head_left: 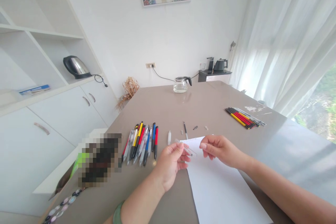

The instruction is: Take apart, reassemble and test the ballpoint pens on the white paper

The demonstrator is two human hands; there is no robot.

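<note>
My left hand (170, 164) pinches a clear pen barrel (187, 149) between thumb and fingers, just above the near edge of a white sheet of paper (223, 196). My right hand (219, 149) is curled over the paper with fingertips close to the barrel's end; I cannot tell what it holds, if anything. Small pen parts lie beyond the paper: a white piece (169, 137), a thin refill (185, 130) and a tiny dark bit (195, 127). A bunch of several pens (141, 141) in mixed colours lies to the left of my left hand.
A second group of red, yellow and black pens (243, 117) lies at the right of the brown table (168, 108). A glass carafe (181, 84) stands at the far edge. A bead string (63, 204) lies near left. White cupboards with a kettle (76, 67) stand left.
</note>
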